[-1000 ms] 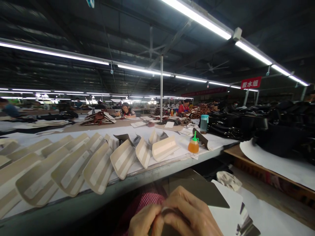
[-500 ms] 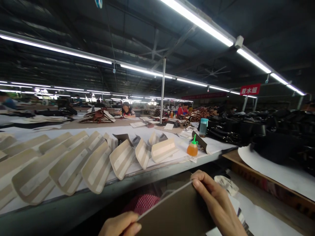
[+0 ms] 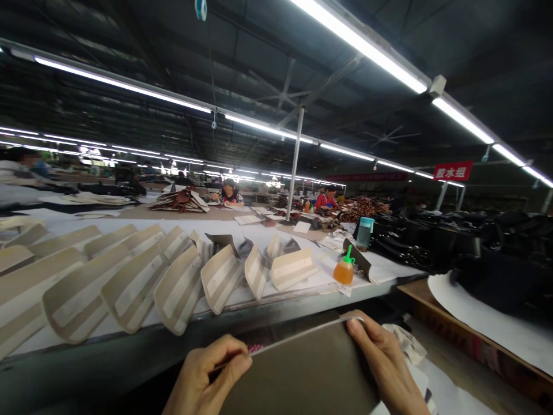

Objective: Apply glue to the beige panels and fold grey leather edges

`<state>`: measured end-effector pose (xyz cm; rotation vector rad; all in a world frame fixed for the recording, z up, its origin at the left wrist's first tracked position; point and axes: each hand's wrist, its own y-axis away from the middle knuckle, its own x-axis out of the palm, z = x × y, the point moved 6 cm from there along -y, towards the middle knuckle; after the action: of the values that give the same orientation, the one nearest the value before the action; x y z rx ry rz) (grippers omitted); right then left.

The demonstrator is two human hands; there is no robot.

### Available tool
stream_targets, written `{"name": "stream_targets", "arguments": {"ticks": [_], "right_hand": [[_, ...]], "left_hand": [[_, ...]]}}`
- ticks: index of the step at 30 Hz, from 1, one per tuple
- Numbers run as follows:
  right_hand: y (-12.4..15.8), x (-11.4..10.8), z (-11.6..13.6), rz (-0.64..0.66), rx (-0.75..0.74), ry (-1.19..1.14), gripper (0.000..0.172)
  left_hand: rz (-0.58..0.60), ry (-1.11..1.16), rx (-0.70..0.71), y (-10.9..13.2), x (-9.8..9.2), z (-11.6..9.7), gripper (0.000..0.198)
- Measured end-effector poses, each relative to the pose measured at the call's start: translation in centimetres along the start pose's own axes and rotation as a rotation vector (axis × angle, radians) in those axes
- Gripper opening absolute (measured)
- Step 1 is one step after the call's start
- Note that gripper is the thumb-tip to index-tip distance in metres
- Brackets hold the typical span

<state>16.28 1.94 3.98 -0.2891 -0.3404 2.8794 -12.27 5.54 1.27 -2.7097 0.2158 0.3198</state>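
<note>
Far left, curved beige panels [image 3: 179, 294] line up in rows on the white surface [image 3: 391, 270]! Below them, the left hand [image 3: 211, 372] has the sheet [image 3: 298, 374] pinched at its upper corner. And there's that sheet, dark brown, held tilted in front of the surface, its pale top edge bowing gently. Up behind, the amber bottle [image 3: 344, 272] stands green-tipped, the blue jug [image 3: 365, 233] beyond it. Right hand [image 3: 384, 360] grips the other top corner, with a crumpled cloth [image 3: 406, 344] just beside it.
</note>
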Motion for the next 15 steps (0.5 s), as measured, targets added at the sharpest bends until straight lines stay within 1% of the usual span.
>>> {"name": "stream_targets", "arguments": {"ticks": [1,3,4,5,6,10,12,15], "right_hand": [[0.0,-0.6,-0.3,-0.051,0.010,-0.031,0.049],[-0.2,-2.0,-1.0,-0.173,0.027,-0.099,0.047],[-0.3,-2.5,-1.3,-0.231,0.031,-0.134,0.047],[-0.4,-2.8,-1.5,-0.272,0.031,-0.169,0.046],[-0.6,-2.7,-1.7,-0.275,0.035,-0.203,0.045],[-0.6,-0.7,-1.6,-0.219,0.044,-0.345,0.042],[-0.3,-0.1,-1.2,-0.255,0.022,-0.325,0.045],[0.3,-0.1,-0.6,-0.313,-0.041,-0.183,0.051]], "left_hand": [[-0.012,0.144,-0.053,-0.1,-0.3,-0.3,0.035],[0.012,0.441,-0.114,0.0,-0.1,-1.0,0.041],[0.040,0.549,-0.128,0.2,0.2,-1.4,0.046],[0.058,0.612,-0.138,0.3,0.5,-1.8,0.047],[0.050,0.629,-0.153,0.5,0.7,-1.9,0.048],[-0.117,0.496,-0.214,0.7,0.4,-1.1,0.052],[-0.141,0.448,-0.205,0.6,0.1,-0.7,0.052],[-0.180,0.453,-0.191,0.4,-0.5,-0.5,0.050]]}}
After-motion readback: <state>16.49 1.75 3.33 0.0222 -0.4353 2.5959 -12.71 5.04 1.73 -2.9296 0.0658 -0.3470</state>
